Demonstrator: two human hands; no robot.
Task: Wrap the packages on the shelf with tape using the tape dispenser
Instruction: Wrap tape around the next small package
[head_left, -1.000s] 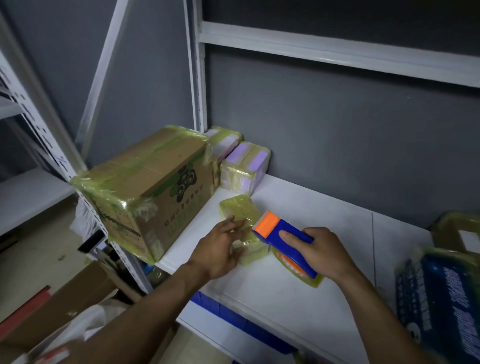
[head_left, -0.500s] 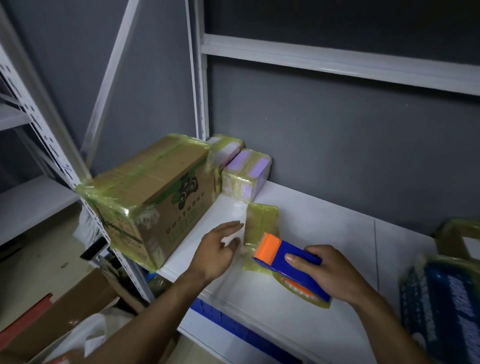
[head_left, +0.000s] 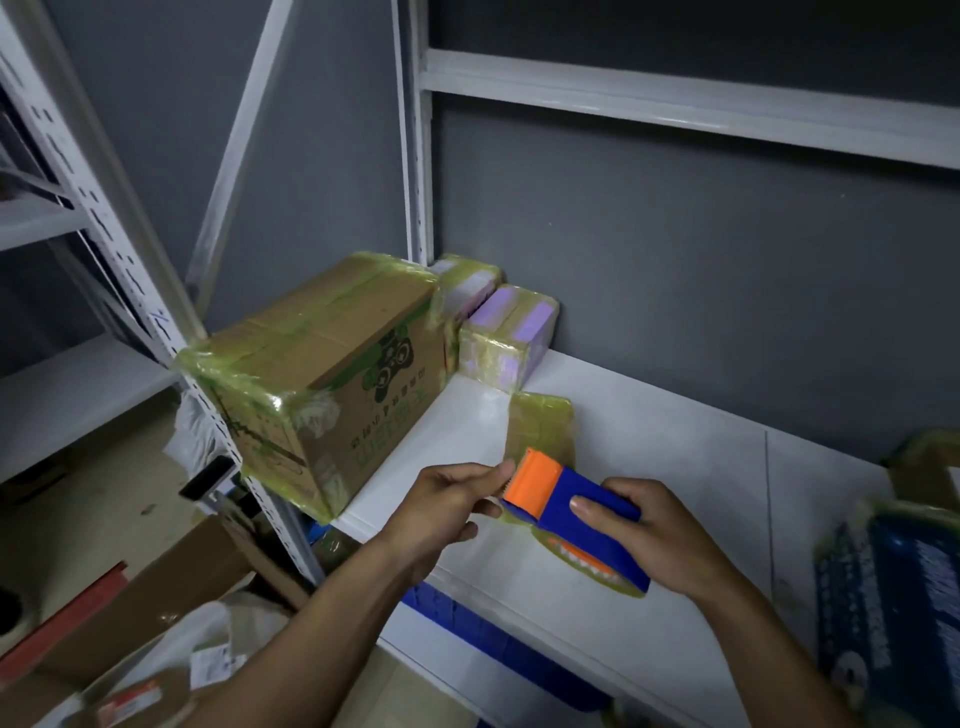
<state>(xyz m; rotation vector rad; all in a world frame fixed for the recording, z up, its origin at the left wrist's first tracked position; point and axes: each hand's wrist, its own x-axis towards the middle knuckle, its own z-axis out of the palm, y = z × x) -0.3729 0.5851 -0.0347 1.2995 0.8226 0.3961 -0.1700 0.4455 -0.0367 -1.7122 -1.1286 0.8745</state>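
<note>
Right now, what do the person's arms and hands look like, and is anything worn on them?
The left forearm and the right forearm are bare as far as the frame shows; no sleeve edge is in view. The left hand and the right hand wear no gloves. I see no watch or bracelet at either wrist, and no ring on the fingers that show.

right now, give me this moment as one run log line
right hand: grips tape dispenser | left hand: pinches tape end at orange head | small package: flat on shelf, behind dispenser
</note>
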